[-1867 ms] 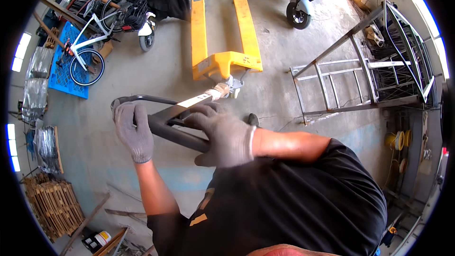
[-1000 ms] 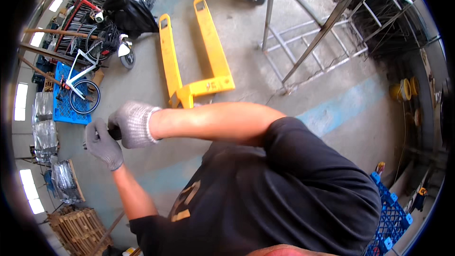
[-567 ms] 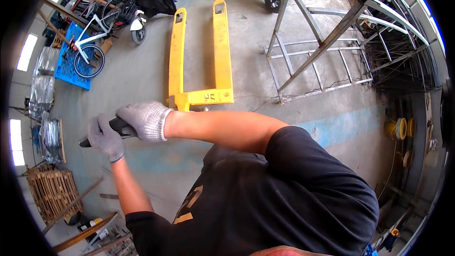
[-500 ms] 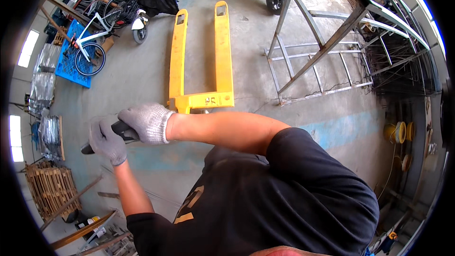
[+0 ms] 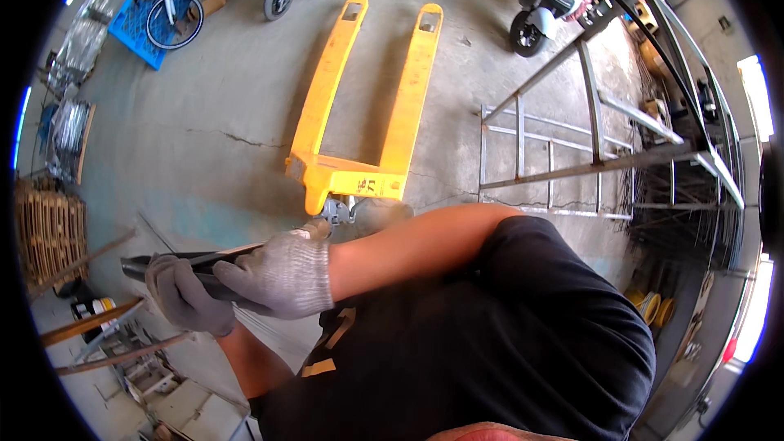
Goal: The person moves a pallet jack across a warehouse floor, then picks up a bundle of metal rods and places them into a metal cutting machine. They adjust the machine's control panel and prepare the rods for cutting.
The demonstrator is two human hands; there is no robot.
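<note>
My left hand [image 5: 186, 296], in a grey knit glove, is wrapped round a black handle [image 5: 214, 281]. My right hand [image 5: 282, 276], gloved the same way, grips that handle closer to my body, its arm reaching across my chest. A yellow pallet jack [image 5: 359, 183] stands on the floor just beyond my right forearm, with its two forks pointing away and slightly right. The handle's shaft runs behind my right hand toward the jack's wheel end, partly hidden by the glove and arm.
To the right stands a metal tube frame [image 5: 600, 165], with a parked scooter [image 5: 551, 0] behind it. A blue plastic pallet [image 5: 131, 28] and a white bicycle [image 5: 173, 16] are at the far left. Stacked wooden pallets [image 5: 53, 229] and leaning wooden bars [image 5: 94, 322] lie at near left.
The pallet jack has swung so its forks slant rightward. Both hands have come lower in view, still holding the handle. The whole view has turned, bringing the scooter and frame further in.
</note>
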